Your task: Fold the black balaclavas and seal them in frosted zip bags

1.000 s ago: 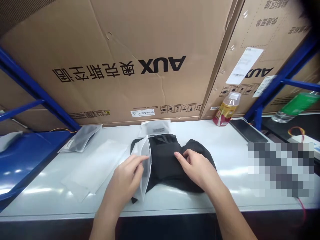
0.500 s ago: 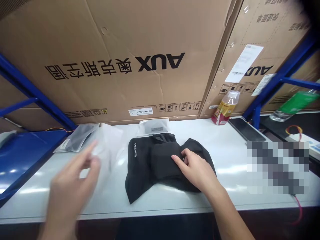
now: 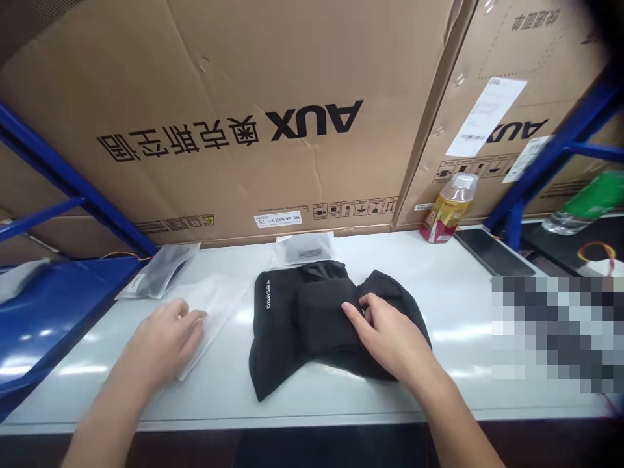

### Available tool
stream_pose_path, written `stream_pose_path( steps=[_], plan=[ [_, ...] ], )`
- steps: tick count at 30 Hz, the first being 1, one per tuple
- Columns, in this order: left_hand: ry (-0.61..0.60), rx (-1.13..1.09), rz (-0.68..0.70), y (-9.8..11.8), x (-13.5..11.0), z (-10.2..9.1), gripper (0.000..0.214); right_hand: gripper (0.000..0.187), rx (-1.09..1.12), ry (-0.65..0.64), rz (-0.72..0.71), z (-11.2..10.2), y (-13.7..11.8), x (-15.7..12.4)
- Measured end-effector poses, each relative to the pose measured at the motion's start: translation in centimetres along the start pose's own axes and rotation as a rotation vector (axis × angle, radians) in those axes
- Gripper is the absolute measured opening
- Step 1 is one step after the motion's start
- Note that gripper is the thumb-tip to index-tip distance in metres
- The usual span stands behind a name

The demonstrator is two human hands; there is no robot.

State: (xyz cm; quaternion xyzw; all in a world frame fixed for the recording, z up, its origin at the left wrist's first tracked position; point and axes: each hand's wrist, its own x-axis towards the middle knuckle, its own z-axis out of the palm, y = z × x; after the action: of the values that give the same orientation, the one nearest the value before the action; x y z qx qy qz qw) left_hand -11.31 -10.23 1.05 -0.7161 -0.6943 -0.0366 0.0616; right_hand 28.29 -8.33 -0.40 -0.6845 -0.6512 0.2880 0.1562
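Nearest, at about 1 o'clock, the right hand (image 3: 392, 337) lies on a folded black fabric garment (image 3: 287, 344), its fingers drawn narrow and curled into a fold, pinching it lightly. At about 10 o'clock, the left hand (image 3: 163, 341) rests flat and open, fingers together, on a frosted plastic bag (image 3: 219, 312), gripping nothing. The garment sits at 12 o'clock on a white table (image 3: 453, 364). It looks soft, limp and probably light, so it would likely slump unless taken by its folded edges with both hands. The thin bag looks slippery and seems best held at its rim. Farther on lie a bag of dark contents (image 3: 160, 270) at 11 o'clock and a small flat bag (image 3: 303, 249) at 12. A plastic bottle (image 3: 448, 208) stands at 1 o'clock, a phone (image 3: 492, 252) lies at 2 o'clock, and cardboard AUX boxes (image 3: 195, 97) on blue shelving (image 3: 73, 179) close off the view.
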Motion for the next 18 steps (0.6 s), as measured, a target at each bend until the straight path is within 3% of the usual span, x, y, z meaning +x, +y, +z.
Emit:
stream_pose_path(
  steps=[3,6,9,12,14,18],
  plan=[
    [0.004,0.111,0.038,0.6,-0.5,0.3,0.039,0.055,-0.033,0.022,-0.004,-0.2,-1.1,0.2],
    [-0.049,0.138,0.077,1.2,-0.4,-0.3,0.037,0.042,-0.008,0.041,-0.011,-0.2,-2.0,0.4],
    [0.027,0.191,0.012,1.4,-0.2,-1.6,0.037,0.034,0.135,0.026,-0.038,0.0,-2.2,0.5],
    [0.141,0.253,-0.053,1.9,-0.5,-3.2,0.034,0.036,0.379,0.027,-0.043,0.4,-1.9,0.6],
    [0.138,0.227,-0.048,3.0,-1.2,-3.9,0.031,0.040,0.628,-0.014,-0.052,0.5,-1.5,0.6],
    [0.148,-0.064,-0.037,7.9,-3.6,-4.2,0.026,0.048,1.084,-0.106,-0.066,0.1,-0.6,0.4]
  ],
)
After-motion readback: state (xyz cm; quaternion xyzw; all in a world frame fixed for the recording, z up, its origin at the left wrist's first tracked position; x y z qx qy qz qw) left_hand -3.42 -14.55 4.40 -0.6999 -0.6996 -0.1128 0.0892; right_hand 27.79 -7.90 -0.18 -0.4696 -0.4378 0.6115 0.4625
